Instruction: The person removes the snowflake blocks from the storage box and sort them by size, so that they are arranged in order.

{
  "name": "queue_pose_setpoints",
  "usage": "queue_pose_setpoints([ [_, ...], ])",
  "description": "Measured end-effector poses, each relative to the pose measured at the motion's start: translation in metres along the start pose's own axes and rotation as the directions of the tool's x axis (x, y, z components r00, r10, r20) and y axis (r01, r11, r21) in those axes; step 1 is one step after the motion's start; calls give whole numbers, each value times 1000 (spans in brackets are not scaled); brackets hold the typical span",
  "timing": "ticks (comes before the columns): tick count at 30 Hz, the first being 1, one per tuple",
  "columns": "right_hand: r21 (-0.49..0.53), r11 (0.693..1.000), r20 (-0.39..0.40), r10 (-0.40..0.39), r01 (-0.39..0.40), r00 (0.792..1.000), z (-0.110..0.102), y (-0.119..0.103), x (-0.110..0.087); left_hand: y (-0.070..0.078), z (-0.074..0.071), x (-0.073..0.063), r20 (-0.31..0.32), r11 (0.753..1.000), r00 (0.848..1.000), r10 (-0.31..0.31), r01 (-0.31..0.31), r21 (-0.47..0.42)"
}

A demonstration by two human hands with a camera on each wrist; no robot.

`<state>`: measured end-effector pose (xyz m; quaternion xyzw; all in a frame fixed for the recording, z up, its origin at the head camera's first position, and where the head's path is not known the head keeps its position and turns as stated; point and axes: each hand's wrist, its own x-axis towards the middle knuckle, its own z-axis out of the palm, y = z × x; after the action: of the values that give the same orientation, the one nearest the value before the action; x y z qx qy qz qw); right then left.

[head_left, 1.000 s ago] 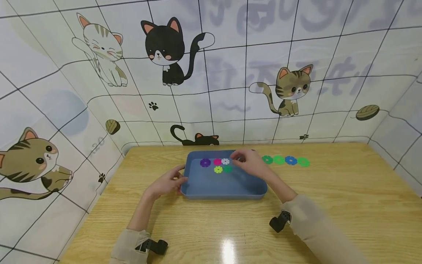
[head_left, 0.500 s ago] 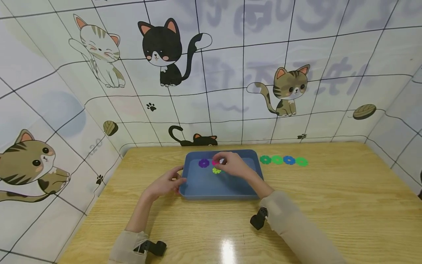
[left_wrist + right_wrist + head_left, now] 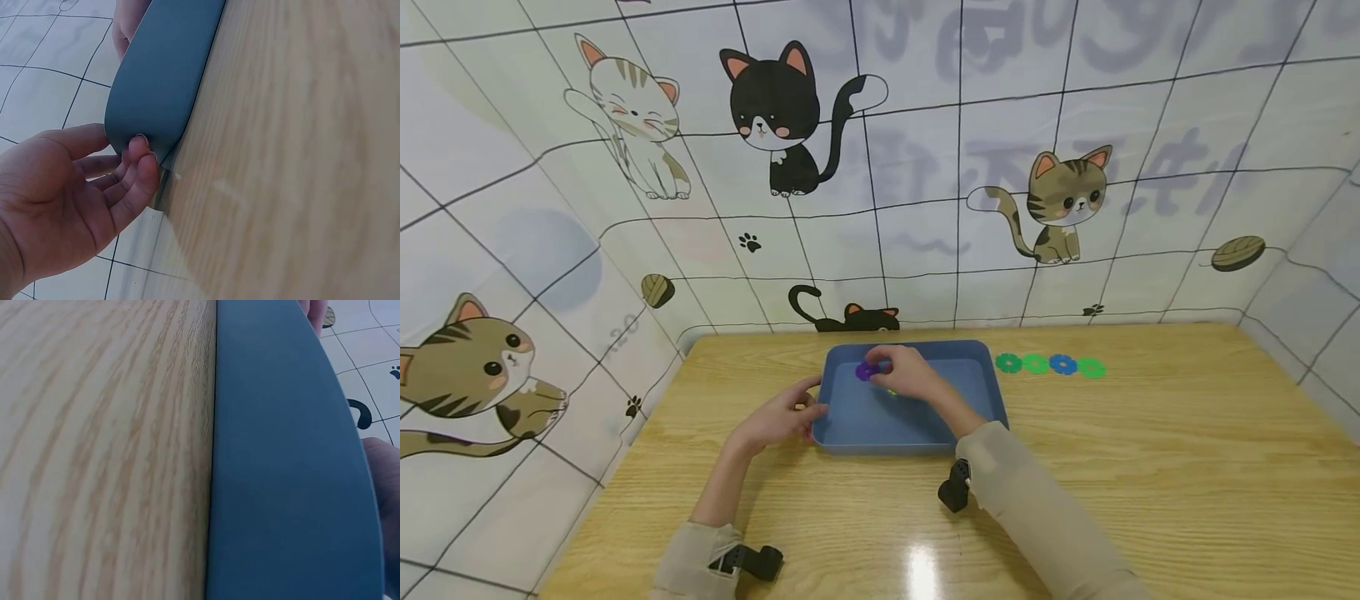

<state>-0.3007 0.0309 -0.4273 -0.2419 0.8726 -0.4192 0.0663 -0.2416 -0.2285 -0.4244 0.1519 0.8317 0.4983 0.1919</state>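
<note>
My left hand (image 3: pixel 780 417) grips the left end of a blue tray (image 3: pixel 880 429); in the left wrist view the thumb meets the rim and the curled fingers press the corner from outside. Inside the tray, my right hand (image 3: pixel 906 372) reaches to a purple interlocking disc (image 3: pixel 864 372). Thumb and index finger lie at either side of its right part; whether they pinch it cannot be made out. A sliver of a yellow disc (image 3: pixel 892 392) shows under the hand, which hides the other discs. The right wrist view is mostly tray wall (image 3: pixel 281 462), the fingertips hidden behind it.
On the wooden table (image 3: pixel 1150 450), right of the tray, lies a row of discs: a dark green one (image 3: pixel 1008 363), a light green one (image 3: pixel 1036 363), a blue one (image 3: pixel 1063 364) and another green one (image 3: pixel 1091 368). A cat-patterned wall covering (image 3: pixel 917 208) rises behind.
My right hand has moved left across the tray, from beside the white disc, over the pink one, to the purple one. My left hand has kept its hold on the tray.
</note>
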Motion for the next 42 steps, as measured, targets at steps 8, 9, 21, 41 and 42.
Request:
queue_pose_setpoints([
  [8,-63,998,-28,5,-7,1000,7,8,9,2,0,3,6,1000,1000,17,-17,-8],
  [9,-73,997,-33,-1,-1,999,8,8,10,2,0,3,8,1000,1000,19,-19,-9],
  [21,-141,989,7,42,-40,999,9,5,11,3,0,4,10,1000,1000,25,-25,-3],
  [41,75,997,-6,16,-16,1000,-2,7,-2,-1,-1,1,7,1000,1000,28,-28,-6],
  [42,83,996,-7,23,-23,1000,-5,7,-3,-1,-1,1,8,1000,1000,28,-27,-6],
])
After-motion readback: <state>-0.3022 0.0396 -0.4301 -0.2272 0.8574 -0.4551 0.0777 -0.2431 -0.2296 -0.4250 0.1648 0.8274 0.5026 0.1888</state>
